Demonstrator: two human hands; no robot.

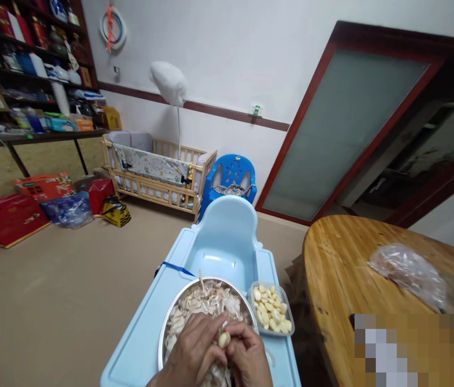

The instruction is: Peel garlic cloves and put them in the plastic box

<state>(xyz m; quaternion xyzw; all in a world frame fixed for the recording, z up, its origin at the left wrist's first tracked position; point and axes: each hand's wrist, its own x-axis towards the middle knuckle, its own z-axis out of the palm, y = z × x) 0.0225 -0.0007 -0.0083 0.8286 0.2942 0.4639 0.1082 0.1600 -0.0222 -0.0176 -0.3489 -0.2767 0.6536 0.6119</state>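
Both hands meet low in the middle of the head view, above a metal bowl [170, 317] heaped with garlic skins and cloves. My left hand [190, 352] and my right hand [249, 357] are closed together round one pale garlic clove [223, 339], pinched between the fingertips. Just right of the bowl stands a small clear plastic tub [272, 310] holding several peeled cloves. Bowl and tub rest on the tray of a light blue baby chair [142, 333].
A round wooden table [339, 279] is at the right, with a clear plastic bag [408, 271] on it. Further back stand a blue plastic chair [230, 174], a wooden cot [158, 177], shelves and red boxes [9, 217] on the floor at left.
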